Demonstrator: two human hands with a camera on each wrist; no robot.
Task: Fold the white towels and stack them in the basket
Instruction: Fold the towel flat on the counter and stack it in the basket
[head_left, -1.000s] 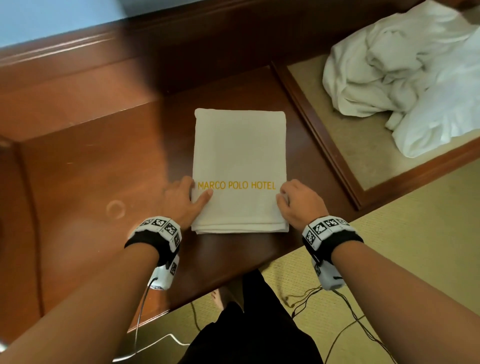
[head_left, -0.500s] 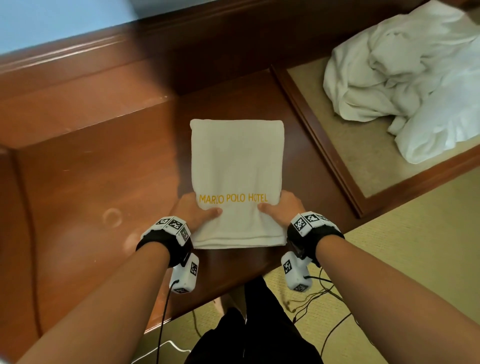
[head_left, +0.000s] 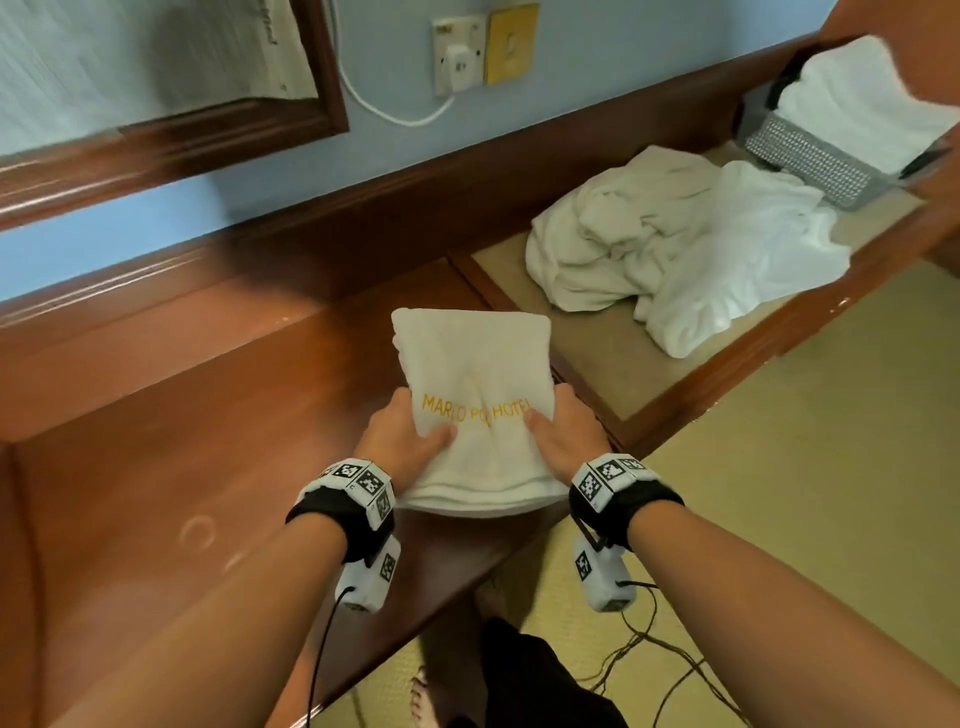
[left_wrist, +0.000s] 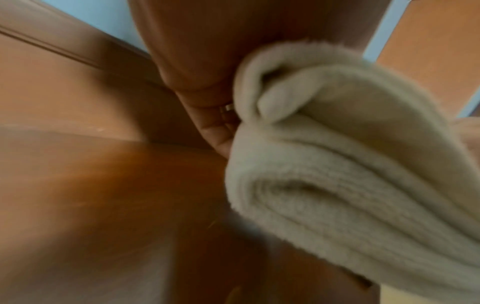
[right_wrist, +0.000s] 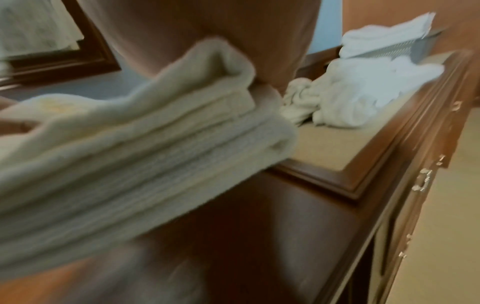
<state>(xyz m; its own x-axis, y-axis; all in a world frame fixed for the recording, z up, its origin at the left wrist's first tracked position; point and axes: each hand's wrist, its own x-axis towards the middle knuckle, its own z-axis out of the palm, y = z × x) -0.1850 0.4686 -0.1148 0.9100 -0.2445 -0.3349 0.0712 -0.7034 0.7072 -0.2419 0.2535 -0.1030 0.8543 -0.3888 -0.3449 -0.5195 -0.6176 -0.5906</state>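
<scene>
The left hand (head_left: 400, 441) and right hand (head_left: 563, 434) each clamp one side of the folded towel (head_left: 478, 410), thumbs on top, fingers curled beneath. The towel is raised clear of the wooden desktop (head_left: 182, 426). Loose towels (head_left: 675, 260) lie far right, beside the basket (head_left: 810, 161) holding folded towels. The wrist views show the towel's stacked layers; the left wrist view alone shows a ring (left_wrist: 228, 107) on a finger

A polished wooden desk (head_left: 156, 441) adjoins a raised dresser top (head_left: 597, 332) with a beige inlay; crumpled white towels (head_left: 675, 249) and a grey basket (head_left: 810, 156) rest there.
</scene>
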